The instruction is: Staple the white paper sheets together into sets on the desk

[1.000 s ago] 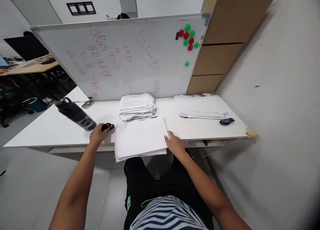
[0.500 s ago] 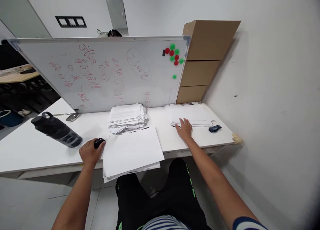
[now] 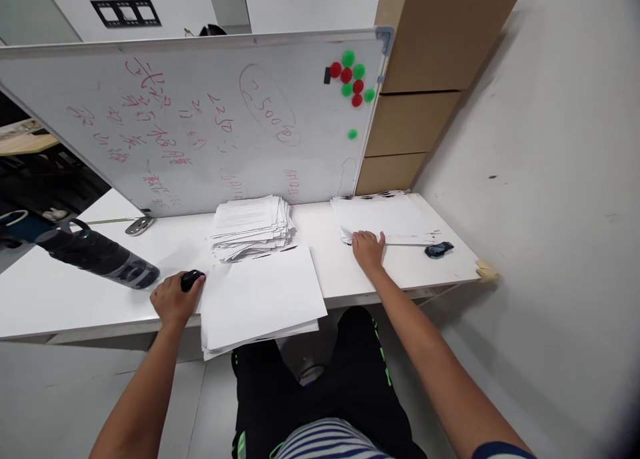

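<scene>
My left hand (image 3: 173, 300) is closed around a small black object (image 3: 191, 280) with a rounded top, whose kind I cannot make out. Right of it lies a pile of white paper sheets (image 3: 263, 302), jutting over the table's front edge. My right hand (image 3: 367, 251) is at the front left corner of another stack of paper (image 3: 377, 218). Its fingers are curled over the edge of the top paper, and the corner beside them lifts slightly. How many sheets they pinch is hidden.
A thicker paper stack (image 3: 251, 224) sits against the whiteboard (image 3: 310, 172). A dark bottle (image 3: 103, 256) and a computer mouse (image 3: 140, 226) are at the left. A dark blue item (image 3: 439, 250) lies right of the stack. Cardboard boxes (image 3: 415, 122) stand behind.
My right hand's fingers have curled in at the paper's corner, which now lifts a little. My left hand keeps its hold. The camera view has tilted downward.
</scene>
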`<action>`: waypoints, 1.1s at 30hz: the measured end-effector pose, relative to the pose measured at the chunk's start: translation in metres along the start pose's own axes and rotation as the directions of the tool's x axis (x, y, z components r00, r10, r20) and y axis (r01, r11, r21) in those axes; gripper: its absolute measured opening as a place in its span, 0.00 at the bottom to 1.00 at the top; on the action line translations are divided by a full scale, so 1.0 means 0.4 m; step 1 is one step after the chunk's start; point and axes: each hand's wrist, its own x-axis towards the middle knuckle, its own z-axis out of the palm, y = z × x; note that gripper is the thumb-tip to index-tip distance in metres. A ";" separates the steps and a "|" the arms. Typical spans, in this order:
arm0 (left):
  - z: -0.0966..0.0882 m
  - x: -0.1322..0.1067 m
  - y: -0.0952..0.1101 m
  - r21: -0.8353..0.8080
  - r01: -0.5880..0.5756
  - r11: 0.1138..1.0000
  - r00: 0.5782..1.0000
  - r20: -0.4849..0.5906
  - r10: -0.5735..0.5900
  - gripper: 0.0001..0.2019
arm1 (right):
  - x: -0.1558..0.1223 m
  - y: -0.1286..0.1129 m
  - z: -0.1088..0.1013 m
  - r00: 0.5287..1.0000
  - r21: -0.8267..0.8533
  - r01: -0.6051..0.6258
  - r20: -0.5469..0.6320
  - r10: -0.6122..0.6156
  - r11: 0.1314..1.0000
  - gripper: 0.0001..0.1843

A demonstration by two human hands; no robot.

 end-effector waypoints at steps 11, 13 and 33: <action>-0.009 -0.004 0.008 0.003 0.017 1.000 1.000 0.003 -0.017 0.28 | -0.007 0.011 0.008 0.999 0.025 0.033 -0.025 -0.032 0.999 0.15; -0.011 -0.005 0.010 0.002 0.032 0.999 0.999 0.005 -0.032 0.28 | -0.007 0.013 0.009 0.999 0.014 0.038 -0.011 -0.038 0.999 0.14; -0.012 -0.011 0.010 -0.043 0.106 0.994 0.993 0.053 -0.103 0.28 | 0.003 0.001 -0.033 0.997 -0.023 0.058 0.060 -0.057 0.998 0.19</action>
